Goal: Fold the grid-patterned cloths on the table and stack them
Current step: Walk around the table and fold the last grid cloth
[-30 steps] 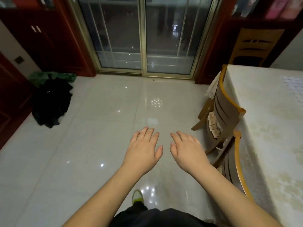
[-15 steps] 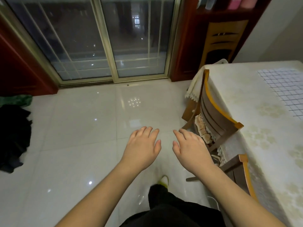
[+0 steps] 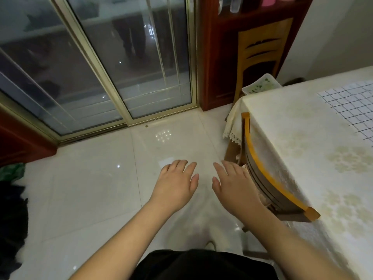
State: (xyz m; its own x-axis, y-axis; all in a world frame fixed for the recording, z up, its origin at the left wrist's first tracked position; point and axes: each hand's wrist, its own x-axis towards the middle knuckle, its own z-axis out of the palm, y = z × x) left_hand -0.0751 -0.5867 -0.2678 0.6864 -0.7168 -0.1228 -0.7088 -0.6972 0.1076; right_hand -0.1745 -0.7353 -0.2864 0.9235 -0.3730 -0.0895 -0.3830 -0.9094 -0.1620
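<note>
- Beside the table (image 3: 286,126), off its left edge, both hands are hovering over bare floor tiles: left hand (image 3: 174,186) and right hand (image 3: 235,187) are flat, fingers spread and loose, holding nothing.
- Grid-patterned cloth (image 3: 351,112) is lying spread on the table's far right part, well apart from either hand; only one is showing, running out of view.
- Folding is looking not yet begun; the step in hand is getting to the cloth.
- Doing it well likely means squaring up to the table, past the chair (image 3: 268,178) tucked against its near edge, then pinching two corners so the grid lines match.
- Containers: beyond the table, a cabinet shelf (image 3: 248,9) is holding glassware and something pink; details too cropped to tell.
</note>
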